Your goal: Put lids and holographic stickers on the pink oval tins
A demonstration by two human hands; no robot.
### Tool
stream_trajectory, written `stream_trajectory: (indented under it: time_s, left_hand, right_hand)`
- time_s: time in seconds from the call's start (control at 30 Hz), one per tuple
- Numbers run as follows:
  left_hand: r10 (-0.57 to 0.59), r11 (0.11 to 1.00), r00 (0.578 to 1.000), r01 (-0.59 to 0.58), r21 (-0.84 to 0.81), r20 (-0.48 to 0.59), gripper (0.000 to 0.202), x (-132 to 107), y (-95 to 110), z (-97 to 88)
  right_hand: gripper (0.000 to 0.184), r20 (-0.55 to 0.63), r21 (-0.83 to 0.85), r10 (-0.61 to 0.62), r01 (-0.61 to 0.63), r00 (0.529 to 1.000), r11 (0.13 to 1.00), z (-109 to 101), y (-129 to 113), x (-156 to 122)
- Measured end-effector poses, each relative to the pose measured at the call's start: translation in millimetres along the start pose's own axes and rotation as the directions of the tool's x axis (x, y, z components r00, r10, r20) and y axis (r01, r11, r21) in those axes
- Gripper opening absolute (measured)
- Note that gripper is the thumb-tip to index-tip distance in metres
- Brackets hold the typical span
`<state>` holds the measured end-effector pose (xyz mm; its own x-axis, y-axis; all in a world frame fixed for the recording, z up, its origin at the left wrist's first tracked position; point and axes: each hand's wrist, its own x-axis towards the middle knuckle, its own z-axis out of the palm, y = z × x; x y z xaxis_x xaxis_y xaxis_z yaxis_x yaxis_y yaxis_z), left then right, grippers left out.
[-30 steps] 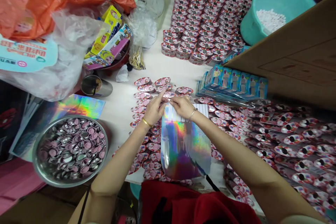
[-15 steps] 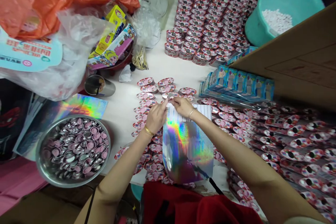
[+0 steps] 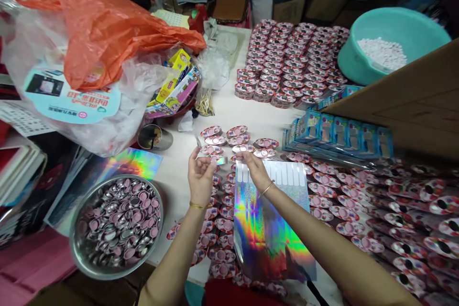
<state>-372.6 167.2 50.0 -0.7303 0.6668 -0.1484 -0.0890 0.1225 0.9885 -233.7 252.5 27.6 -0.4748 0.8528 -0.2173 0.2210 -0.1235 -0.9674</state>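
Note:
My left hand (image 3: 201, 179) is raised with curled fingers, a small shiny holographic sticker strip (image 3: 221, 160) at its thumb. Another small silvery strip (image 3: 198, 141) stands at its index fingertip. Just to the right, my right hand (image 3: 254, 168) has thumb and forefinger pinched together; whatever they hold is too small to make out. Under my right wrist lies a holographic sticker sheet (image 3: 268, 220), with pale strips along its far edge. It rests on rows of oval, red-and-white printed pieces (image 3: 223, 254) with pink round centres. More such pieces (image 3: 211, 131) stand beyond my hands.
A steel bowl (image 3: 76, 248) of pink-and-silver round pieces stands at left, near a metal cup (image 3: 155, 137) and plastic bags (image 3: 103, 33). Stacked oval pieces (image 3: 283, 64) fill the back. Blue boxes (image 3: 333, 131), a cardboard box (image 3: 405, 91) and a teal tub (image 3: 353, 52) are at right.
My hands have moved apart, the left going leftward with sticker strips now showing at its fingers. The camera view has tilted up, so more of the background shows.

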Motion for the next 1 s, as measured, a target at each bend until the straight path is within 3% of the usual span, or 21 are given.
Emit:
stream_trajectory:
  time_s: [0.1, 0.17, 0.4, 0.47, 0.57, 0.7, 0.83, 1.0]
  left_hand:
    - [-0.022, 0.999, 1.0, 0.022, -0.034, -0.004, 0.062, 6.0, -4.3, 1.9]
    - [-0.025, 0.999, 1.0, 0.025, -0.031, -0.009, 0.063, 9.3, -7.7, 0.6]
    - [-0.023, 0.999, 1.0, 0.023, 0.026, -0.001, 0.064, 26.3, -18.7, -7.0]
    - [-0.011, 0.999, 1.0, 0.01, 0.048, 0.008, 0.063, 33.7, -21.6, -8.1]
    - [0.02, 0.994, 1.0, -0.021, 0.103, 0.003, 0.064, 49.2, -26.5, -8.5]
    - [0.11, 0.961, 0.993, -0.095, 0.258, -0.044, 0.067, 77.3, -37.3, -7.3]
    - [0.182, 0.902, 0.983, -0.165, 0.398, -0.006, 0.069, 100.7, -52.4, -7.0]
    - [0.182, 0.842, 0.983, -0.17, 0.512, 0.028, 0.07, 108.4, -63.4, -6.9]
  right_hand:
    - [0.05, 0.073, 0.166, 0.152, -0.162, 0.986, 0.973, 9.6, -12.3, 4.8]
    - [0.05, 0.079, 0.229, 0.19, -0.203, 0.979, 0.952, 13.9, -18.1, 9.1]
    - [0.038, 0.057, 0.2, 0.135, -0.144, 0.989, 0.969, 28.4, -8.1, 23.0]
    - [0.033, 0.012, 0.118, 0.091, -0.092, 0.996, 0.989, 32.4, -2.5, 29.6]
    - [0.026, -0.063, -0.203, -0.059, 0.045, 0.996, 0.978, 36.4, -2.0, 44.4]
    - [0.022, -0.032, -0.595, -0.173, 0.12, 0.984, 0.795, 42.9, -7.3, 69.0]
    - [0.023, 0.023, -0.731, -0.183, 0.141, 0.983, 0.668, 51.7, -2.8, 86.2]
    - [0.025, 0.082, -0.795, -0.195, 0.182, 0.977, 0.579, 57.5, 5.7, 89.9]
